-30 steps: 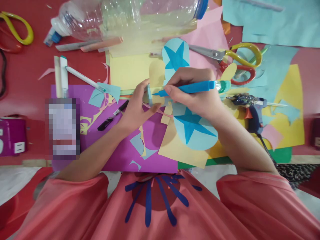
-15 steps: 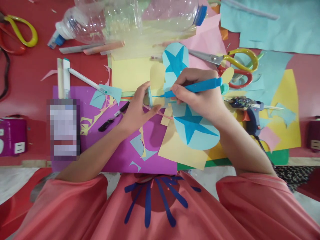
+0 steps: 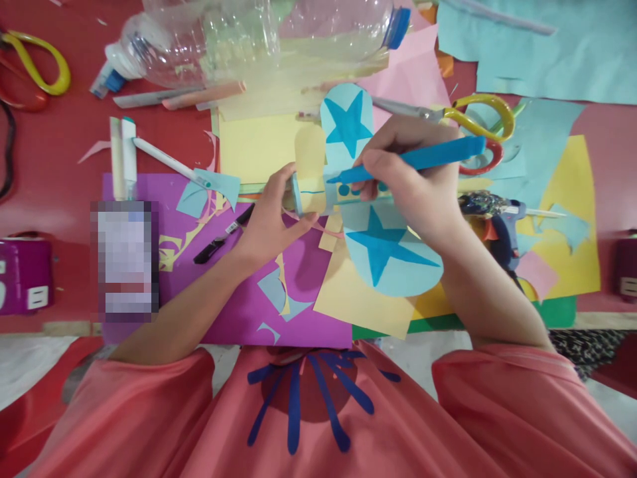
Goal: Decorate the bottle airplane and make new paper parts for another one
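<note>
My left hand (image 3: 266, 229) is closed around the left end of a light-blue paper model plane (image 3: 355, 275), thumb below and fingers above. Two rounded wings carry solid blue stars (image 3: 381, 244), and blue dots run along the body between them. Across the gripped end sits a rounded yellow paper strip (image 3: 309, 149) with a thin blue line drawn on it. In my right hand (image 3: 418, 169) is a blue marker (image 3: 440, 155), its tip at the body just right of the yellow strip. My right hand covers part of the body and the plane's far end.
Clear plastic bottles (image 3: 229, 43) lie at the back. Scissors (image 3: 482, 113) and a glue gun (image 3: 505, 229) lie to the right. At left are a phone (image 3: 124, 259), a white pen (image 3: 169, 159) and a black pen (image 3: 219, 242). Paper scraps cover the purple sheet (image 3: 298, 325).
The marker tip has moved off the yellow strip, rightward and slightly up to the blue body. The line on the strip now shows longer. My left hand keeps its hold.
</note>
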Tool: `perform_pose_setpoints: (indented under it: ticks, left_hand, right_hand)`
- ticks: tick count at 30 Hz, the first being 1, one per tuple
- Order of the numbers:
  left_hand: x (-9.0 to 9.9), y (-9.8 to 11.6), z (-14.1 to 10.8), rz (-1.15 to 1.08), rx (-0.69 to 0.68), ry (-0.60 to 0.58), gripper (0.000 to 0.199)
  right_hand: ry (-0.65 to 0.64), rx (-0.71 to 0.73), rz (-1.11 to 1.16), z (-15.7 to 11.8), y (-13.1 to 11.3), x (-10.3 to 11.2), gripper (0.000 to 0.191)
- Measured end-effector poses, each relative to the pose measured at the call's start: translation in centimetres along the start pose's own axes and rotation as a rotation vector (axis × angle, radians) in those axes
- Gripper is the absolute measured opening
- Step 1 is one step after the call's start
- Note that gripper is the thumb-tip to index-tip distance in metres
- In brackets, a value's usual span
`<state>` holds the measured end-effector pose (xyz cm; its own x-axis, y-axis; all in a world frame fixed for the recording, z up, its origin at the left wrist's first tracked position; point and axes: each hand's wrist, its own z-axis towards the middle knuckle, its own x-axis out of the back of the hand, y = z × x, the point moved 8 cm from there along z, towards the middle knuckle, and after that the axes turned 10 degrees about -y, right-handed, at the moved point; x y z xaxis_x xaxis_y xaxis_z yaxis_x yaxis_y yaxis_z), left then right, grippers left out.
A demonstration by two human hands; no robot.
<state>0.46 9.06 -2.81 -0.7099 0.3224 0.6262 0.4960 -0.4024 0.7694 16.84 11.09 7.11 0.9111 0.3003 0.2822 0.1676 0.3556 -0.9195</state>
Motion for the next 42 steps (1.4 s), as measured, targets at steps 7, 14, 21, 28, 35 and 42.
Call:
perform_pose_setpoints:
  ticks: [7, 14, 21, 28, 35, 42]
  left_hand:
    - [0.4, 0.1, -0.2, -0.023, 0.042, 0.022, 0.073]
    - [0.3, 0.2, -0.2, 0.026, 0.048, 0.034, 0.070]
    - [0.3, 0.6, -0.1, 0.066, 0.025, -0.006, 0.066]
    - [0.2, 0.4, -0.1, 0.062, 0.034, -0.034, 0.069]
    - [0.2, 0.2, -0.2, 0.047, 0.035, -0.014, 0.068]
    - [0.3, -0.1, -0.2, 0.040, 0.050, -0.030, 0.069]
  right_hand:
    - [-0.021, 0.002, -0.043, -0.8, -0.1, -0.8, 0.009]
    - [-0.011, 0.012, -0.247, -2.2, 0.9, -2.0, 0.012]
    - [-0.039, 0.037, -0.333, -2.6, 0.8, -2.1, 0.008]
    - [-0.012, 0.107, -0.405, -2.5, -0.2, -2.3, 0.011]
    - [-0.060, 0.055, -0.470, -2.3, -0.5, -3.0, 0.015]
    - [-0.134, 0.042, -0.489, -2.4, -0.3, -3.6, 0.015]
